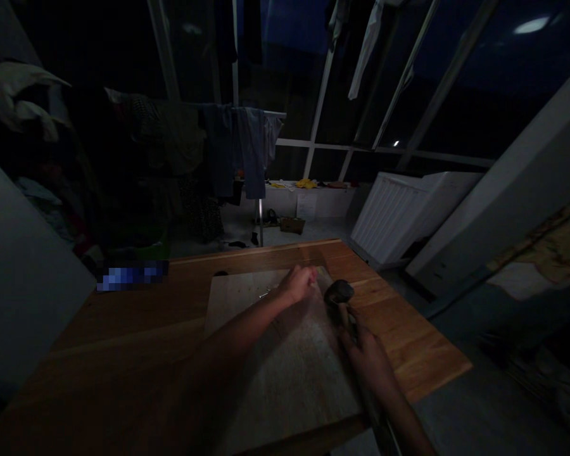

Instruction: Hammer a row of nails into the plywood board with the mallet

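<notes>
A pale wooden board (285,361) lies flat on the brown table. Over its far right corner is my left hand (300,285), its fingers closed in a pinch; whatever they hold, if anything, is too small and dim to see. My right hand (368,354) grips the handle of a hammer (341,292) at the board's right edge. The hammer's dark, thick head points away from me, a short way right of my left hand. Several small, shiny, nail-like pieces (265,294) lie on the board, left of my left hand and partly behind that forearm.
The wooden table (408,339) extends beyond the board on both sides. A blurred blue item (133,276) rests at its far left corner. Clothes (251,149) hang on a rack behind, before dark windows. A white ribbed appliance (389,209) stands at the back right.
</notes>
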`<action>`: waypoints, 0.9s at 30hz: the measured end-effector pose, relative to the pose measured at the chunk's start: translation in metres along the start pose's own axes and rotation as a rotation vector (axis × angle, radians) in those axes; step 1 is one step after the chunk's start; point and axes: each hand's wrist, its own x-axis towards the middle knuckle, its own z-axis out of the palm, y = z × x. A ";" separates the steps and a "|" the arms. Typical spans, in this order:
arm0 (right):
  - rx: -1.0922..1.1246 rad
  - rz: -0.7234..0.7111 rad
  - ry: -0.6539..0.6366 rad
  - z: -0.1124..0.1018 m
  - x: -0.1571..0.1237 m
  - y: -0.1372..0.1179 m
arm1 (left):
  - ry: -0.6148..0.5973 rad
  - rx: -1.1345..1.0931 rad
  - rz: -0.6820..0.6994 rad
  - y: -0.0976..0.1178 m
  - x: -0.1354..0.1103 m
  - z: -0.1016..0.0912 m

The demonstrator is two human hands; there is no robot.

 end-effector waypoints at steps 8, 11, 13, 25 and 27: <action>-0.002 0.011 0.006 0.000 -0.003 -0.001 | 0.156 -0.058 -0.063 0.003 -0.008 0.017; 0.033 0.028 0.014 0.000 -0.003 -0.001 | 0.137 -0.039 -0.047 0.005 -0.013 0.015; 0.046 0.039 0.007 0.000 -0.002 -0.001 | 0.126 -0.015 -0.043 0.007 -0.015 0.013; 0.286 0.227 -0.228 -0.013 0.010 -0.008 | 0.167 -0.044 -0.049 0.006 -0.013 0.016; 0.336 0.260 -0.249 -0.014 0.014 -0.014 | 0.194 -0.040 -0.050 0.005 -0.013 0.017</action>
